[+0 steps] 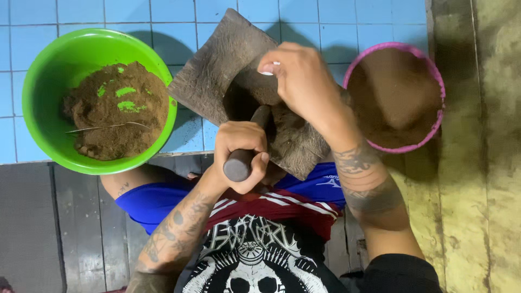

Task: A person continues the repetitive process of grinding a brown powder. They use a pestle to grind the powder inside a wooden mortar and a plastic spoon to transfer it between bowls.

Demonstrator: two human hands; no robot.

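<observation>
Gripping the dark cylindrical pestle [247,152] in a closed fist, the left hand [241,154] holds its working end down in the hollow of the worn, grey-brown slab-shaped mortar [217,65], which rests on the person's lap and juts out over the blue-tiled floor [81,11]. The right hand [301,81] lies curled over the mortar's far side, fingers bent, steadying it; whether it pinches anything I cannot tell.

Risks, as judged:
- The right fingers sit just beside the pestle's path; a slipped stroke could strike them.
- The mortar is tilted and propped on the thighs rather than set flat; a hard push could rock it and spill its contents toward the floor.
- Both bowls stand close to the mortar's edges; a swinging elbow could knock either one.

Containers:
- Round bright-green plastic bowl [43,81], to the mortar's left: a mound of brown, crumbly powder with green showing through in patches, a thin pale strand lying across it.
- Round pink-rimmed plastic bowl [404,50], to the mortar's right: finer, smoother brown powder, filled nearly to the rim.
</observation>
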